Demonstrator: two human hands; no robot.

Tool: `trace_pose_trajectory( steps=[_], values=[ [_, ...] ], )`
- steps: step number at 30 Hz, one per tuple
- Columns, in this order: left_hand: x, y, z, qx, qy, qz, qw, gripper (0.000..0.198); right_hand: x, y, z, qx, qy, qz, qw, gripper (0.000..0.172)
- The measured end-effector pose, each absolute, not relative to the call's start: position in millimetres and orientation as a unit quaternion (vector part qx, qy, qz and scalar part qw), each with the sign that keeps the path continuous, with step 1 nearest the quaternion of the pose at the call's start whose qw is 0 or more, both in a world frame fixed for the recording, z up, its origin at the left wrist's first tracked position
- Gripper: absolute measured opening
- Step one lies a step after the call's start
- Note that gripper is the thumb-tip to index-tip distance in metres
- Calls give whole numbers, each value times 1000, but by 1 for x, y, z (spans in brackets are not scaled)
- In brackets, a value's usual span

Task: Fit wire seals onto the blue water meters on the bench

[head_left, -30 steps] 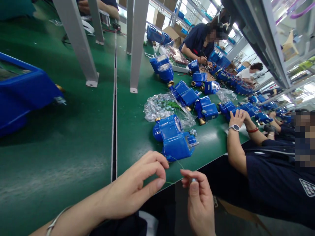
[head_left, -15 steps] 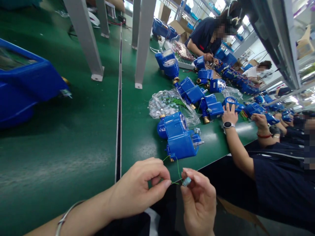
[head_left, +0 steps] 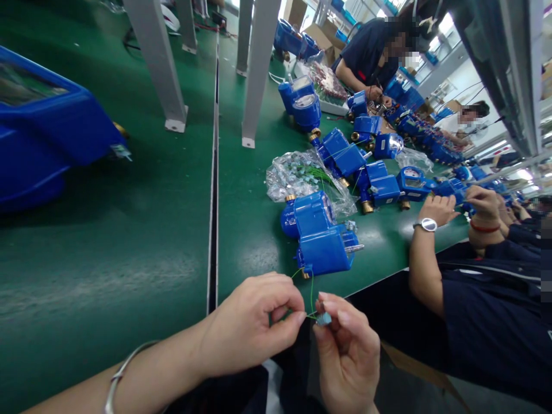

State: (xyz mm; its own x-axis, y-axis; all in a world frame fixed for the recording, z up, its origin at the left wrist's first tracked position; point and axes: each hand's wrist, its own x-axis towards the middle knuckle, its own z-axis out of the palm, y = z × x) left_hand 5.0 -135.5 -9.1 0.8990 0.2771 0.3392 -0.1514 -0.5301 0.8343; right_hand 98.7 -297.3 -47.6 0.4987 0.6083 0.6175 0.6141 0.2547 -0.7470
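My left hand [head_left: 263,322] pinches the end of a thin green wire between thumb and forefinger. Facing it, my right hand [head_left: 347,345] holds a small pale-blue seal [head_left: 324,319] between thumb and fingertips. The wire's end meets the seal, though whether it has entered a hole is too small to tell. From there the green wire [head_left: 311,290] loops up to the lower corner of a blue water meter [head_left: 325,250], which lies on the green bench just beyond my hands. Another pale seal sits at the meter's right side.
Behind the meter lies a clear plastic bag [head_left: 297,175] of seals and green wires. Several blue meters [head_left: 345,152] line the bench. A large blue meter [head_left: 47,132] stands at left, near grey posts [head_left: 256,75]. A co-worker's hands [head_left: 440,210] work at right; other people sit farther back.
My hands have come closer together, bringing the wire end to the seal. The co-worker's watch-wearing hand has drawn back from a meter towards their other hand. The view has shifted slightly.
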Motion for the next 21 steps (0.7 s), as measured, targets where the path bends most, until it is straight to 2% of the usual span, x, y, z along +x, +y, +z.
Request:
trace_pose_trajectory(
  steps=[13, 17, 21],
  values=[
    [6, -136, -9, 853, 17, 216, 476, 15, 95, -297, -45, -621, -515, 9, 591, 59],
    [4, -136, -9, 845, 12, 165, 508, 10, 94, -299, -46, -639, -475, 54, 603, 53],
    [1, -137, -10, 818, 90, 128, 554, 10, 93, -301, -46, -669, -446, 77, 590, 49]
  ],
)
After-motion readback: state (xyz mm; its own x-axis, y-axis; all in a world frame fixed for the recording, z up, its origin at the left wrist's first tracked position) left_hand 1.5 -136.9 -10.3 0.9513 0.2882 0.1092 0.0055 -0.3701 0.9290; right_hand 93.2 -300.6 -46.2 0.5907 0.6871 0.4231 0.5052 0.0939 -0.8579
